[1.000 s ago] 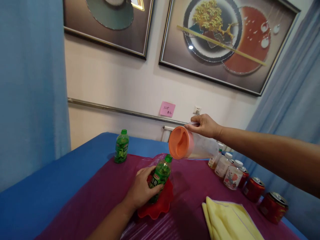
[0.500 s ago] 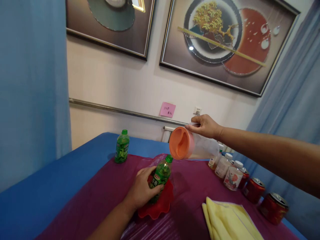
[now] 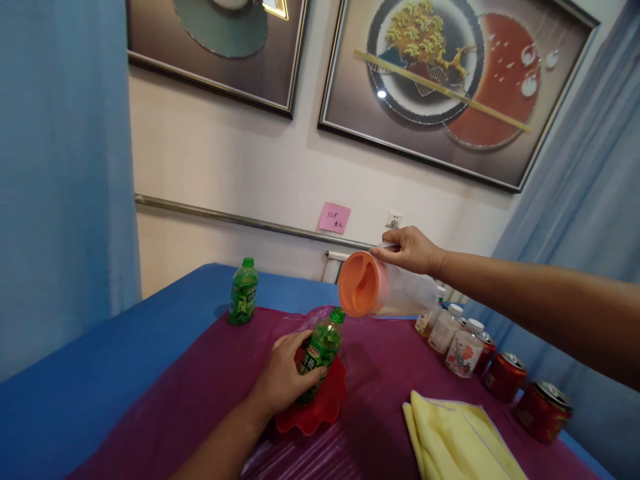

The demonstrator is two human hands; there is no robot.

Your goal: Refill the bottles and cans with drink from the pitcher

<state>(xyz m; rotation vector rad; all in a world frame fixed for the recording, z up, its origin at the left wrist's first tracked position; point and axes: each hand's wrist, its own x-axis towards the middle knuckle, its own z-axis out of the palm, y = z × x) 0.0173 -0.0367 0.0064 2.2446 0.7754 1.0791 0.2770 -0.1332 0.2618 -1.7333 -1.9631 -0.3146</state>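
A green-labelled drink bottle (image 3: 326, 341) with a green cap leans slightly to the right over a red scalloped dish (image 3: 320, 412). My left hand (image 3: 284, 375) is wrapped round the bottle's side; its base is partly hidden by my fingers. Up and to the right, my right hand (image 3: 411, 251) grips the handle of a translucent pitcher (image 3: 406, 293). The pitcher lies tipped on its side in the air, its orange lid (image 3: 361, 284) facing left, close above the bottle's cap. I cannot make out any liquid coming from the lid.
Another green bottle (image 3: 244, 292) stands at the back left of the blue table (image 3: 135, 347). A purple sheet (image 3: 200, 380) covers the middle. On the right are a folded yellow cloth (image 3: 457, 437), several white-capped bottles (image 3: 464, 350) and red cans (image 3: 544, 412). A metal rail (image 3: 240, 220) runs along the wall.
The view has shifted very slightly. Both hands keep the same holds, and the pitcher stays tipped beside the bottle's top.
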